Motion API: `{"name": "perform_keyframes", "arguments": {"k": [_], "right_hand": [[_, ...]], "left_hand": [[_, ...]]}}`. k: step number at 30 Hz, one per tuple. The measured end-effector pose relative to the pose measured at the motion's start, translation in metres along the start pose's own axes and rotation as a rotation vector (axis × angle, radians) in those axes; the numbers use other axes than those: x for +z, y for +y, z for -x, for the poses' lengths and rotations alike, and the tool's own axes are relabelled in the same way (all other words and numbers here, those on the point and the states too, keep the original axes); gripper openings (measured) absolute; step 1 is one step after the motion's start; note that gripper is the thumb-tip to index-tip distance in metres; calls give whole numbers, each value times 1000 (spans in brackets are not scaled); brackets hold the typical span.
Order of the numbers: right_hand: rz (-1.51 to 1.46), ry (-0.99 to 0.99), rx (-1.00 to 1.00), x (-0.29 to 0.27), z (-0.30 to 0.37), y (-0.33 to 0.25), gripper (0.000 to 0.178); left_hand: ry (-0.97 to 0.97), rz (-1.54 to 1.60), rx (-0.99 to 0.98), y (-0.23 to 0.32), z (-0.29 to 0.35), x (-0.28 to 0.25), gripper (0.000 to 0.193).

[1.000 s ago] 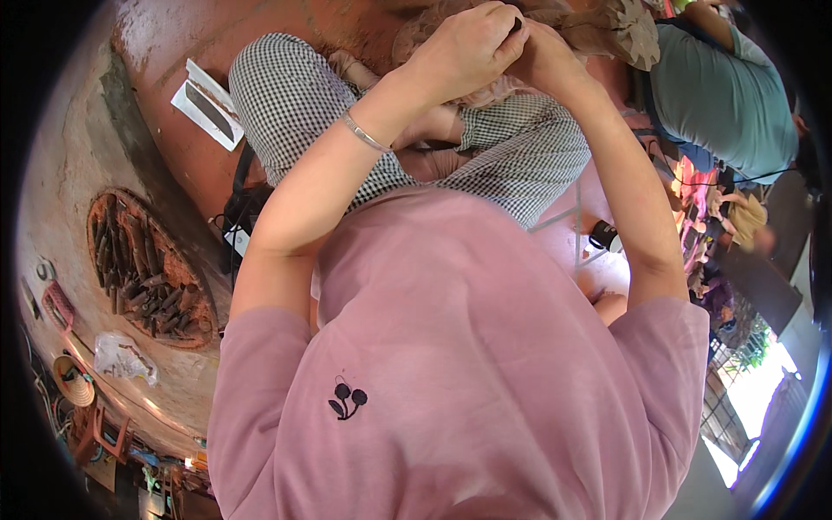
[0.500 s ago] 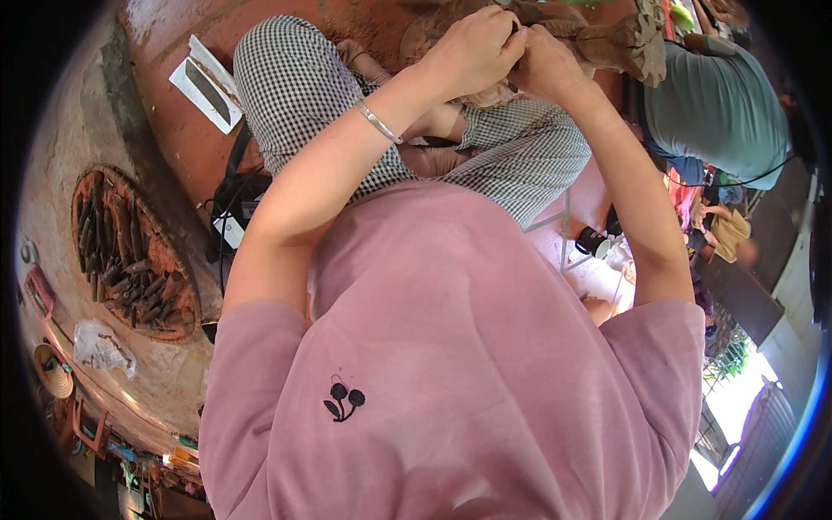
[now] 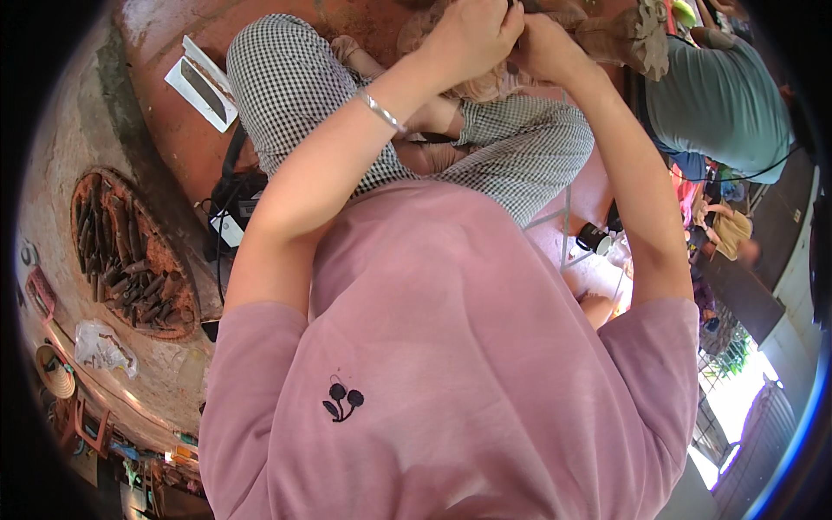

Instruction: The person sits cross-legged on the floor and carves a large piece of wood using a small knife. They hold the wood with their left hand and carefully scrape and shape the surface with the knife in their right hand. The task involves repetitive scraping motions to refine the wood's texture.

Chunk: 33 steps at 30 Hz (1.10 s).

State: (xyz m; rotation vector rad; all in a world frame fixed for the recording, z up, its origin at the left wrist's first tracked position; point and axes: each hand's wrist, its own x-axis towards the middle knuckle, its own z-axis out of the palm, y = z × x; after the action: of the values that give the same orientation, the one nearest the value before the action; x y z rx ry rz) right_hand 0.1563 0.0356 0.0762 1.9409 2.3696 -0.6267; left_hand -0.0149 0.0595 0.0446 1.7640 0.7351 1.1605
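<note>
My left hand (image 3: 475,36), with a silver bracelet on its wrist, is closed at the top edge. Beside it, almost touching, is my right hand (image 3: 548,50), its fingers curled. Whatever they grip is hidden by the fingers and cut off by the picture's edge. Under and behind both hands lies a brown, carved-looking piece (image 3: 646,42) with a ruffled end, reaching out to the right above my crossed legs (image 3: 290,87) in checked trousers.
An open white box (image 3: 201,91) with a dark, flat, blade-like thing lies on the red floor at left. On a ledge, a round tray (image 3: 192,314) holds several dark stick-like pieces. A black mug (image 3: 594,238) stands right of me. A person in a green-grey shirt (image 3: 719,104) sits close at right.
Both hands have shifted slightly; my left hand has moved up, further toward the top edge. The dark bit seen between the hands before is now mostly out of sight.
</note>
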Motion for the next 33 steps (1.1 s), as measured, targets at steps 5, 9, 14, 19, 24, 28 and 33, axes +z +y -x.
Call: {"name": "perform_keyframes", "arguments": {"k": [5,9,14,19,24,28,33], "right_hand": [[-10,-47,-49,-4,-4,9,19],[51,-36,-91,-6,-2,5,19],[122,-114,10,-25,0,-27,19],[185,-121,77,-5,0,-17,20],[171,-4,31,0,-10,2,19],[237,-96,95,-4,-6,-18,18],[41,126,-63,-3,-14,9,19]], "left_hand": [[13,32,49,13,0,-8,15],[58,75,-4,21,7,-6,14],[-13,8,-13,14,-1,-4,14],[28,-13,-76,5,-3,2,16],[25,6,-42,0,-29,-4,18],[-24,17,-100,-6,-8,2,19],[44,-23,-48,-10,-26,1,19]]}}
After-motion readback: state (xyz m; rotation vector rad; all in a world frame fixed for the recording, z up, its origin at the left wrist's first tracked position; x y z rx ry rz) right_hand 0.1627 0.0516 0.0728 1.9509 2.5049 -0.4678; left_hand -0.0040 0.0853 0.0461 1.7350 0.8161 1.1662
